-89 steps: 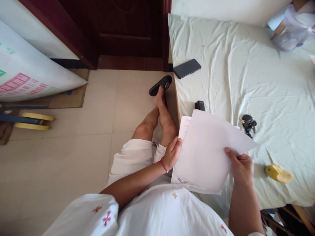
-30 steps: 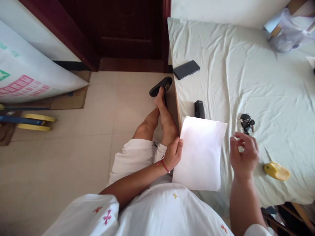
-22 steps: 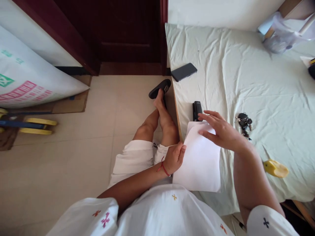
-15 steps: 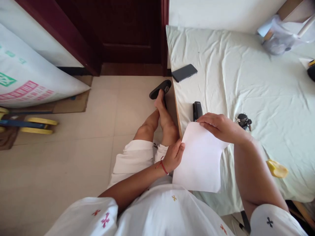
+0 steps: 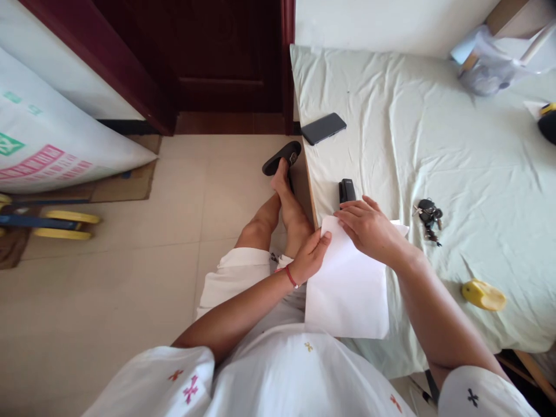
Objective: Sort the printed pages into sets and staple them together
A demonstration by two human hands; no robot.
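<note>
A white sheet of paper [image 5: 347, 295], perhaps more than one layer, lies at the table's near left edge, partly over my lap. My left hand [image 5: 310, 256] grips its left edge, thumb on top and fingers underneath. Across the upper part of the paper rests my right hand [image 5: 369, 229], its fingers stretched out and pointing left, tips close to the top left corner. Its thumb is hard to make out. A white paper corner [image 5: 400, 228] sticks out to the right behind that hand. Just beyond my right fingertips is a black stapler [image 5: 347, 191], its near end hidden.
On the cloth-covered table [image 5: 382, 145] lie a dark phone [image 5: 324, 128], a bunch of keys [image 5: 429, 215] and a yellow object [image 5: 483, 295]. A plastic bag [image 5: 489, 72] stands at the far right. Left on the floor are a large white sack [image 5: 56, 133] and yellow wheels [image 5: 69, 225].
My right hand has slid left along the top of the paper, its fingers flatter. The keys and the yellow object show more fully. My left hand still holds the left edge.
</note>
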